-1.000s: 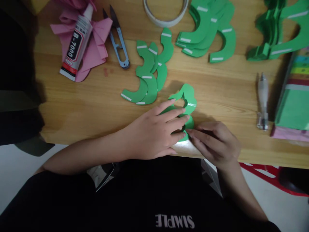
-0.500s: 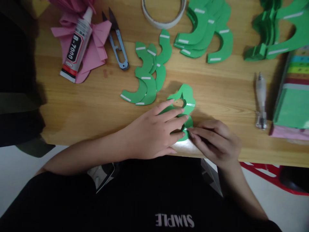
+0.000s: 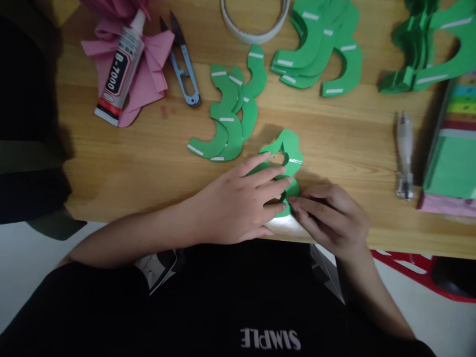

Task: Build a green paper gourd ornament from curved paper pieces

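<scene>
My left hand [image 3: 247, 198] lies flat with fingers spread over a wavy green foam-like cutout [image 3: 292, 144], pressing it to the table near the front edge. Part of the cutout is hidden beneath my fingers. A shiny clear strip crosses its upper right lobe. My right hand [image 3: 332, 218] is closed in a pinch, thumb and fingertips touching the cutout's lower right edge. What lies between these fingertips is too small to make out. Just beyond are several overlapping green cutouts [image 3: 225, 134] with short white tape strips on them.
At the back are a tape roll [image 3: 256, 35], more stacked green cutouts [image 3: 308, 54] and green pieces [image 3: 446, 44]. Left stand blue thread snips [image 3: 186, 74] and a glue tube [image 3: 121, 74] on pink folded sheets [image 3: 148, 84]. Right are a clear pen-like tool [image 3: 404, 153] and coloured sheets [image 3: 449, 163].
My right fingertips have shifted very slightly at the cutout's edge, and the white glint beside them has shrunk from sight. The left hand stays put; the view has drifted a little.
</scene>
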Motion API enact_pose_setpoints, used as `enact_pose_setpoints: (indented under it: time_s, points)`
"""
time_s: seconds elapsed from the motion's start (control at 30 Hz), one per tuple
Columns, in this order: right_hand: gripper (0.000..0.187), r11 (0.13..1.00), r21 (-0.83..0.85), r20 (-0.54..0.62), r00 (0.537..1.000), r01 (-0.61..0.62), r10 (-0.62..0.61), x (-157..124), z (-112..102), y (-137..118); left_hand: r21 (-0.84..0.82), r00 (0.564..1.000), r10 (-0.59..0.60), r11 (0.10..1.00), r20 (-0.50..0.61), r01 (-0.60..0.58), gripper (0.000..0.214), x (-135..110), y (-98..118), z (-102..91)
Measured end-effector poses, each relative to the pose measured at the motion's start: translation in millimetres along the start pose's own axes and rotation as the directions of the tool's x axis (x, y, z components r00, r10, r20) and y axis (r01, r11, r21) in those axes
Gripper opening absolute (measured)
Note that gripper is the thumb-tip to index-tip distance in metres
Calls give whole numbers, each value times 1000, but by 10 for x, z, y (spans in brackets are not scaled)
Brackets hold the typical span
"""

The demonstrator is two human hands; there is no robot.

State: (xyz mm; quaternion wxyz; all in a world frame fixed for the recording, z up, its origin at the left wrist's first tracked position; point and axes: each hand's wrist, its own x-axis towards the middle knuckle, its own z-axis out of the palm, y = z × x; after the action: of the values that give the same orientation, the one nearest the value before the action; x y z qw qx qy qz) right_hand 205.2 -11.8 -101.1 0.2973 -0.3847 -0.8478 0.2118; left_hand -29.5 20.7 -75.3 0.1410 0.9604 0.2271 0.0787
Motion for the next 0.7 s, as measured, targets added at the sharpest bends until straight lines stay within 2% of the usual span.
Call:
enact_pose_setpoints:
  time_s: [0.17,0.3,0.47,0.7]
  points:
    - [23,1000,-21,41,999,7,-6,26,-19,-7,-39,1000,-8,999,8,9,40,3,3,-11]
    - [16,1000,-2,127,992,14,-14,98,-87,5,-56,1000,-10,998,-1,10,39,4,14,-21]
    - [10,1000,0,244,970,22,-21,213,-156,51,-61,998,-33,998,47,36,37,1,17,-36]
    - [11,999,6,238,971,32,-33,260,-131,74,-85,999,-14,996,41,17,39,-11,4,-25]
